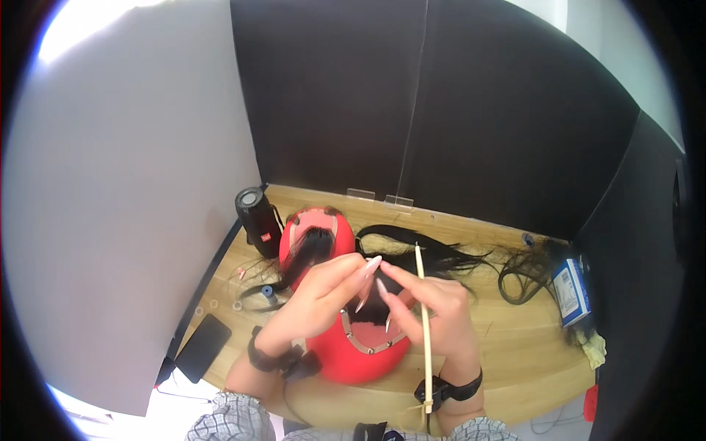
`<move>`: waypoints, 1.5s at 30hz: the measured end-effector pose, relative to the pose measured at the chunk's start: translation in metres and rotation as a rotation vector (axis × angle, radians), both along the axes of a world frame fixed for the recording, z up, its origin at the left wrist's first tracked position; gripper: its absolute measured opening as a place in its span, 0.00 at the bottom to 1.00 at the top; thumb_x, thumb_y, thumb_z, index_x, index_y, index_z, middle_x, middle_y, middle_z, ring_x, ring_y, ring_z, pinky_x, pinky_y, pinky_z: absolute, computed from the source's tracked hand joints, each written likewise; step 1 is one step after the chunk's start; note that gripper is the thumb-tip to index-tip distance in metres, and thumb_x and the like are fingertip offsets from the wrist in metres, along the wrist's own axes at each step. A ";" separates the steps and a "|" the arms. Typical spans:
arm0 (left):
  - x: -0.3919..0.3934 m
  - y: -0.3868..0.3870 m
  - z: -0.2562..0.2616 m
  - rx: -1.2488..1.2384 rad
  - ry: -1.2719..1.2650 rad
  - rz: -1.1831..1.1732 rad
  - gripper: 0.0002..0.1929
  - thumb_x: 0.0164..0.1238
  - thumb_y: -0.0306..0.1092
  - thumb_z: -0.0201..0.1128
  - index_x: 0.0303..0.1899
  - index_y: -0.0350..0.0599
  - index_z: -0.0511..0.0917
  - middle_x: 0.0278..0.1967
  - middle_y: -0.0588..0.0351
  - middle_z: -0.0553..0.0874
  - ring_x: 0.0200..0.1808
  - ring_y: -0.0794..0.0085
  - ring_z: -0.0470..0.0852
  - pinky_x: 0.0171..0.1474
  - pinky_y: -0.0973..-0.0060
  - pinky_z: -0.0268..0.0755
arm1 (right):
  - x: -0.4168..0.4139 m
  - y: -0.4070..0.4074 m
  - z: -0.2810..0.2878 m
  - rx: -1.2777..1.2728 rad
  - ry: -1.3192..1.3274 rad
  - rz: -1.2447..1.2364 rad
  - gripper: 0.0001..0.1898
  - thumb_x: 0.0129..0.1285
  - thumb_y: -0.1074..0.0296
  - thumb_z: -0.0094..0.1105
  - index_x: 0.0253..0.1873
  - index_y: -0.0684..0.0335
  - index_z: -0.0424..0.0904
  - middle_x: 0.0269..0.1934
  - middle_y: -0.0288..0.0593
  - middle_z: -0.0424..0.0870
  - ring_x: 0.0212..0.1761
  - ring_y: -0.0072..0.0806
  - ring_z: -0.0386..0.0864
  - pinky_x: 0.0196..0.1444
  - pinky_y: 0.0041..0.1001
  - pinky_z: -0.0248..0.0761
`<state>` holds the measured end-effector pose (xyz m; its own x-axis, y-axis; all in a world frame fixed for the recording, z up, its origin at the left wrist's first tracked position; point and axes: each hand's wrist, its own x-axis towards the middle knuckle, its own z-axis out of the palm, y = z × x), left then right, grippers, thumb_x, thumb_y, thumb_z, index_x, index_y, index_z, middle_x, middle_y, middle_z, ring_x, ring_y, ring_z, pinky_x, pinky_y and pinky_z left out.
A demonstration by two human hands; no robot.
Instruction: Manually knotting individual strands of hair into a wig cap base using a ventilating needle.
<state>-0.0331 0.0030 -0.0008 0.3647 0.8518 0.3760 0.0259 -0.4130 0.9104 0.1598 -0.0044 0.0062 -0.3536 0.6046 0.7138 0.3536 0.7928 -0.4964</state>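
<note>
Over a red wig block [353, 364] near the table's front edge, both hands meet at the fingertips. A net base edged with a pale band and metal pins covers part of this block, with dark hair [370, 311] on it. My left hand [325, 295] has thumb and forefinger pinched together; whether a fine strand is between them cannot be told. My right hand [436, 314] bends its fingers beside them, and a long pale stick [423, 308] with a thin tip lies across it. Behind my left hand stands a second red wig block [345, 231] with dark hair on its net.
At the left stand a black cylindrical speaker [256, 223], a blue thread spool [268, 294] and a black phone [203, 347]. Long black hair [408, 236] spreads behind the hands. A blue and white box [572, 292] sits at the right. Dark partitions [496, 110] enclose the back.
</note>
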 end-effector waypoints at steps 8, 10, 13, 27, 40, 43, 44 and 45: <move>0.004 0.002 -0.001 0.052 0.047 0.019 0.13 0.77 0.33 0.48 0.36 0.35 0.76 0.26 0.58 0.74 0.25 0.79 0.72 0.30 0.78 0.66 | -0.002 0.006 -0.004 0.032 0.002 -0.054 0.18 0.52 0.79 0.67 0.51 0.67 0.82 0.19 0.42 0.78 0.17 0.30 0.76 0.22 0.26 0.68; 0.001 0.000 -0.001 0.044 0.073 0.045 0.12 0.77 0.33 0.49 0.37 0.35 0.76 0.26 0.59 0.74 0.26 0.79 0.71 0.30 0.78 0.65 | -0.006 0.008 -0.006 0.076 0.005 -0.091 0.16 0.51 0.78 0.68 0.47 0.67 0.83 0.18 0.40 0.77 0.16 0.29 0.75 0.21 0.25 0.68; 0.002 0.001 -0.001 0.053 0.086 0.065 0.11 0.76 0.31 0.51 0.37 0.35 0.77 0.26 0.58 0.74 0.27 0.78 0.71 0.31 0.77 0.65 | -0.007 0.011 -0.009 0.162 0.004 -0.140 0.14 0.49 0.78 0.68 0.44 0.65 0.84 0.17 0.38 0.77 0.16 0.28 0.75 0.20 0.24 0.67; -0.039 -0.018 0.028 0.011 0.206 0.589 0.15 0.74 0.37 0.56 0.28 0.36 0.74 0.21 0.60 0.71 0.25 0.79 0.70 0.29 0.79 0.62 | 0.005 0.007 0.007 -0.309 0.270 -0.245 0.12 0.56 0.76 0.68 0.47 0.66 0.84 0.24 0.37 0.81 0.22 0.17 0.77 0.24 0.18 0.67; -0.062 -0.011 0.021 0.013 0.294 0.852 0.18 0.74 0.41 0.54 0.26 0.40 0.71 0.22 0.64 0.69 0.28 0.82 0.66 0.33 0.82 0.57 | 0.040 0.020 0.003 -0.323 0.440 0.078 0.31 0.76 0.46 0.33 0.56 0.75 0.73 0.29 0.41 0.77 0.21 0.17 0.72 0.17 0.15 0.65; -0.027 -0.010 0.001 0.061 0.330 0.407 0.09 0.72 0.31 0.53 0.35 0.34 0.76 0.23 0.55 0.71 0.27 0.71 0.72 0.30 0.76 0.63 | 0.022 0.021 0.003 -0.586 0.557 0.055 0.15 0.73 0.61 0.50 0.51 0.70 0.77 0.30 0.39 0.80 0.23 0.15 0.73 0.21 0.14 0.64; -0.014 -0.018 -0.006 0.186 0.282 0.364 0.07 0.68 0.26 0.54 0.37 0.31 0.78 0.23 0.53 0.71 0.26 0.67 0.72 0.29 0.73 0.63 | 0.020 0.024 -0.001 -0.662 0.628 0.119 0.09 0.68 0.72 0.56 0.49 0.69 0.76 0.33 0.40 0.83 0.23 0.15 0.75 0.22 0.13 0.66; -0.013 -0.020 -0.012 0.496 0.394 0.279 0.07 0.63 0.22 0.55 0.38 0.28 0.80 0.23 0.52 0.73 0.26 0.64 0.73 0.30 0.70 0.64 | 0.018 0.023 -0.001 -0.665 0.626 0.120 0.09 0.68 0.72 0.56 0.49 0.69 0.76 0.33 0.40 0.83 0.23 0.15 0.75 0.22 0.13 0.66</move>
<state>-0.0465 -0.0172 -0.0128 0.3462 0.6952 0.6299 0.4820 -0.7079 0.5164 0.1778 0.0187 0.0054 -0.1065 0.9432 0.3146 -0.1991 0.2897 -0.9362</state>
